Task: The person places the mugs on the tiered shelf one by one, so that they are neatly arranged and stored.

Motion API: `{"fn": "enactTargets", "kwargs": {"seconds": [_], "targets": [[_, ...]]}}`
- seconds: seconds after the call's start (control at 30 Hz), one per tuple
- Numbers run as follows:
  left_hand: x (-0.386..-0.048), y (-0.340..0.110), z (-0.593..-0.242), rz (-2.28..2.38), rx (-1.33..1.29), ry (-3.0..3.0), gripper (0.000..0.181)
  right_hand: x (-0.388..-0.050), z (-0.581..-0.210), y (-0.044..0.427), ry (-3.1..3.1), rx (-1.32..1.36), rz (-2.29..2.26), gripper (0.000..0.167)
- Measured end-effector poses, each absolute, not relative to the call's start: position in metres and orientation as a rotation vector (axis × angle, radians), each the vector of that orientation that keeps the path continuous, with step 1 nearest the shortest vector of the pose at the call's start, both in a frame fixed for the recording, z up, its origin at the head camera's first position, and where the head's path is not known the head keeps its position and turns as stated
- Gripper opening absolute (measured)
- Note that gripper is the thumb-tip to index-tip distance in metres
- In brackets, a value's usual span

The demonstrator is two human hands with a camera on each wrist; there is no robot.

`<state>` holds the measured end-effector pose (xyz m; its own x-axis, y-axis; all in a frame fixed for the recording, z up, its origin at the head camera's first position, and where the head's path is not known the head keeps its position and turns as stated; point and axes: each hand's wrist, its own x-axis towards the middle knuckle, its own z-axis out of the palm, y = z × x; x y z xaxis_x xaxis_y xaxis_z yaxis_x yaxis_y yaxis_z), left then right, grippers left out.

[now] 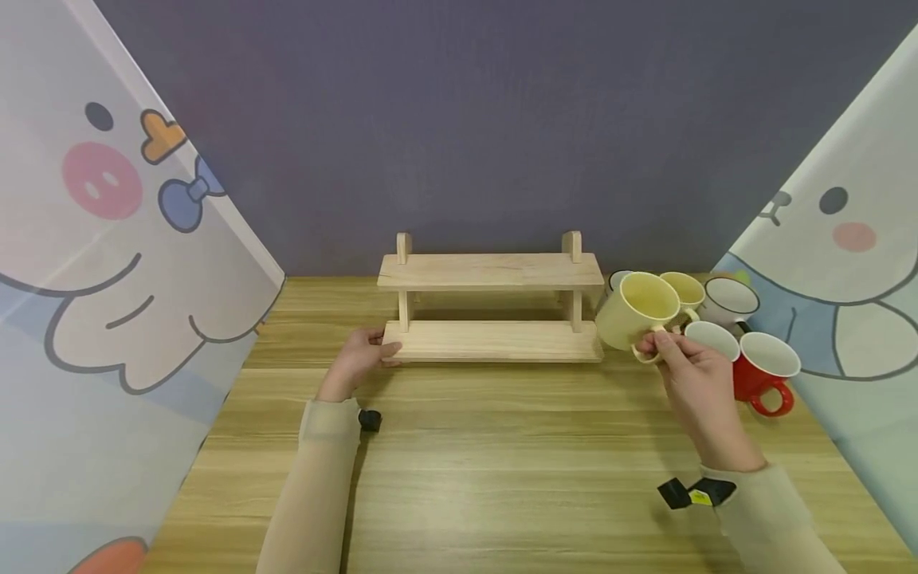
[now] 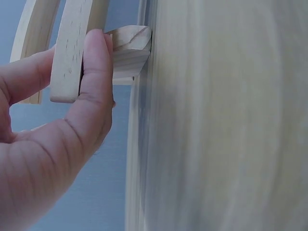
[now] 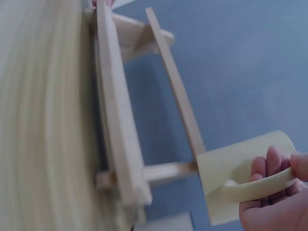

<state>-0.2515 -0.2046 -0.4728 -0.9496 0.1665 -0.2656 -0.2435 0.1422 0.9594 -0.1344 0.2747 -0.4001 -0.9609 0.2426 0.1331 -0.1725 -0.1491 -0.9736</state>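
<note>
Head view shows a pale yellow mug [image 1: 631, 315], smooth and plain, straight-walled, with a round mouth, a deeper yellow interior and a curved handle. It is raised above the bench [image 1: 473, 462], just beside the right end of a two-tier wooden rack [image 1: 491, 341]; whether the two touch, I cannot tell. The right hand [image 1: 696, 379] grasps the mug by its handle, fingers curled through the loop. The left hand [image 1: 356, 357] pinches the left end of the rack's lower board, which is light, bare timber. Clustered near the right hand stand a yellow mug [image 1: 683, 288], a dark-rimmed white mug [image 1: 730, 296] and a red mug [image 1: 766, 371] with a white inside. Behind rises a dark grey-blue wall [image 1: 459, 127].
</note>
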Motion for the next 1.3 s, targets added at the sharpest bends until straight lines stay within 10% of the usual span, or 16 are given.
{"fn": "enactTargets", "kwargs": {"seconds": [1.3], "targets": [[-0.254, -0.205, -0.475, 1.924, -0.065, 2.067, 0.051, -0.263, -0.365, 0.152, -1.925, -0.170, 1.964, 0.034]]}}
